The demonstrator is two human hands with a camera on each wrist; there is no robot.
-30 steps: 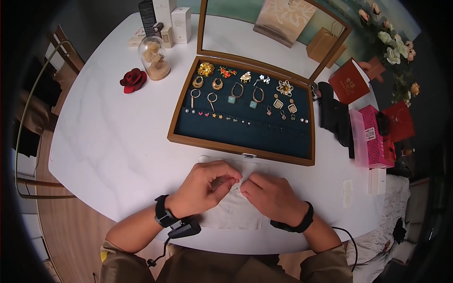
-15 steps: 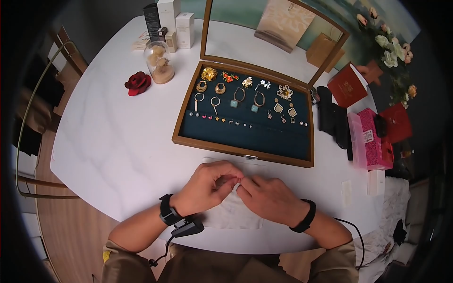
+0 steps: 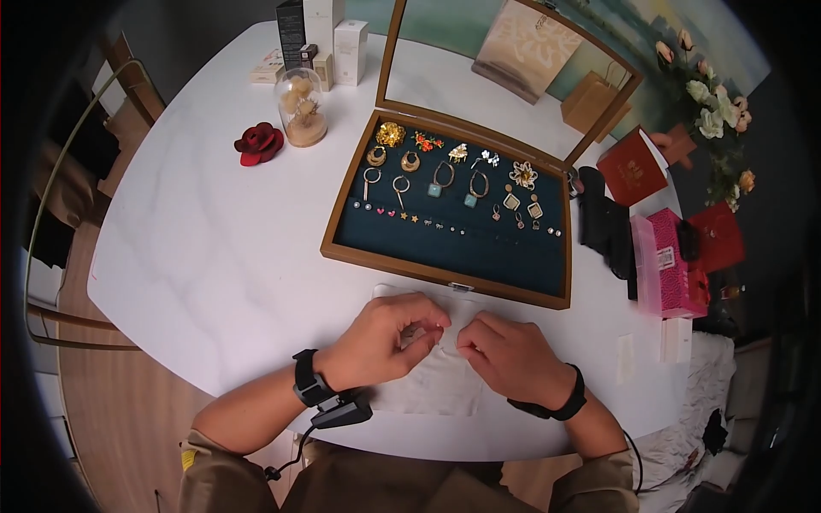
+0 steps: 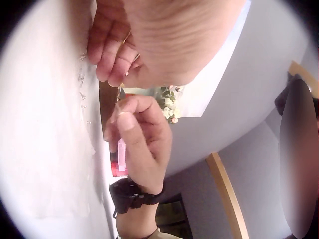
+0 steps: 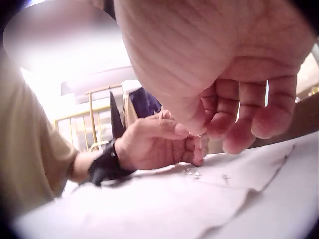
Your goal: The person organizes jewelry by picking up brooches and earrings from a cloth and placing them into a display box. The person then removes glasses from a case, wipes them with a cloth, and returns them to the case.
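Observation:
Over a pale cloth (image 3: 428, 389), my left hand (image 3: 380, 342) pinches a tiny shiny piece (image 4: 126, 73) between thumb and fingers; its exact shape is unclear. Just to the right, apart from it, my right hand (image 3: 517, 359) has thumb and index finger (image 4: 128, 121) together on a thin, clear-looking bit. Several small stud-like pieces (image 5: 197, 175) lie on the cloth below the hands. Beyond them stands an open wooden case (image 3: 389, 265), its dark lining holding rows of earrings (image 3: 409, 216) and brooches (image 3: 391, 133).
A red fabric flower (image 3: 259, 144), a glass dome (image 3: 304, 111) and upright boxes (image 3: 351, 53) stand at the back left. Dark pouches (image 3: 605, 222), a pink box (image 3: 671, 261) and a red bag (image 3: 631, 167) line the right side. The case's glass lid is raised.
My hands met at the fingertips half a second ago and are now apart, the right one farther right. The head view has shifted slightly.

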